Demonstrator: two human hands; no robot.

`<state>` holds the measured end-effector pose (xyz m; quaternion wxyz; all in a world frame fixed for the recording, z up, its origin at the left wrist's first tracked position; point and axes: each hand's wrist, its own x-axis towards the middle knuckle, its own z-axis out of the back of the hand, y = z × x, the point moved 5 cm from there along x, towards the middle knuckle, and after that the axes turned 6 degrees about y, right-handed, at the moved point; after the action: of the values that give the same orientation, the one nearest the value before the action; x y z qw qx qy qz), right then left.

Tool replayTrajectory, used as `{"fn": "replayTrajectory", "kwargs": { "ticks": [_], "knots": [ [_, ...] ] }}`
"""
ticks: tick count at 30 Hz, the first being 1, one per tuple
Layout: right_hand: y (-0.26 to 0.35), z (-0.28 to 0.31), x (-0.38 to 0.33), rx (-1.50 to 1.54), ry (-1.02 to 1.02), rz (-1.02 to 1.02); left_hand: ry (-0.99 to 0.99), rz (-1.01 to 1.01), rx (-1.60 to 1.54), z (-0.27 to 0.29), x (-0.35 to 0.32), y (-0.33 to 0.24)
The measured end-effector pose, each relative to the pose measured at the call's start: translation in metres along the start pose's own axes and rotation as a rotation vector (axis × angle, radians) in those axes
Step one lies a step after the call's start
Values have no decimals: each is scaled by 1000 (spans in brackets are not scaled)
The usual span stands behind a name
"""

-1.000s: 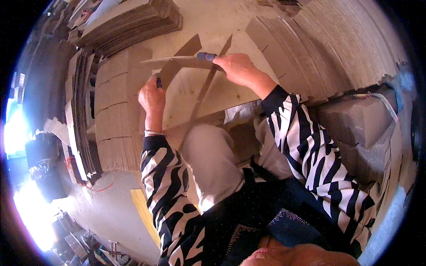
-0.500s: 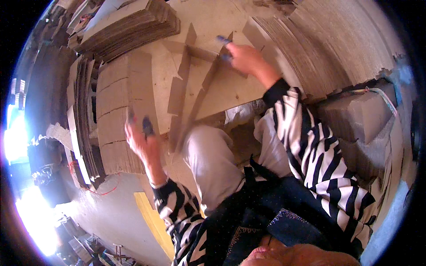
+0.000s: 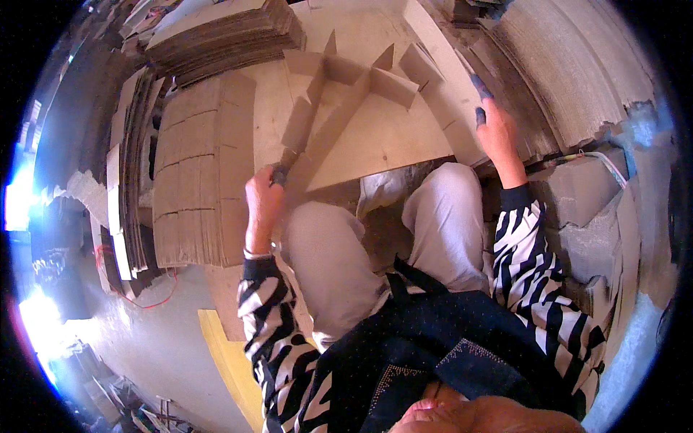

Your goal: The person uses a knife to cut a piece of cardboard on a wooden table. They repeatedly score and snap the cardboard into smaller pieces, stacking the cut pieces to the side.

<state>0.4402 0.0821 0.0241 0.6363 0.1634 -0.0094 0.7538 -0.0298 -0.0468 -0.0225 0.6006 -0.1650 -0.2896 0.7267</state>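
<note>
On the wooden board, slotted cardboard strips stand on edge, interlocked into a partly crossed cardboard divider (image 3: 345, 71). My left hand (image 3: 264, 193) is closed at the near end of its left long strip, dark covers on the fingertips. At the right, my right hand (image 3: 499, 131) has its dark-covered thumb and finger on the edge of a long cardboard strip (image 3: 449, 86), which leans beside the right-hand stack. A short cardboard piece (image 3: 420, 66) stands between the divider and that strip.
Slotted cardboard sheets (image 3: 189, 169) are stacked at the left, and another cardboard stack (image 3: 227, 36) lies at the far left of the wooden board (image 3: 379, 148). Tall cardboard stacks (image 3: 570, 65) line the right side. My knees are under the board's near edge.
My right hand has moved right from the divider to the long strip by the stack. My left hand has gone from the left sheets to the divider's near end.
</note>
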Motion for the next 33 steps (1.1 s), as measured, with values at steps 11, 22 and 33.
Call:
{"fn": "replayTrajectory", "kwargs": {
  "ticks": [11,22,33],
  "knots": [
    [218,-49,29,916,299,428,187,285,511,31,34,18],
    [248,-31,15,387,311,643,51,254,518,27,29,25],
    [273,-21,20,365,299,666,311,-122,614,-25,-13,-44]
  ]
}}
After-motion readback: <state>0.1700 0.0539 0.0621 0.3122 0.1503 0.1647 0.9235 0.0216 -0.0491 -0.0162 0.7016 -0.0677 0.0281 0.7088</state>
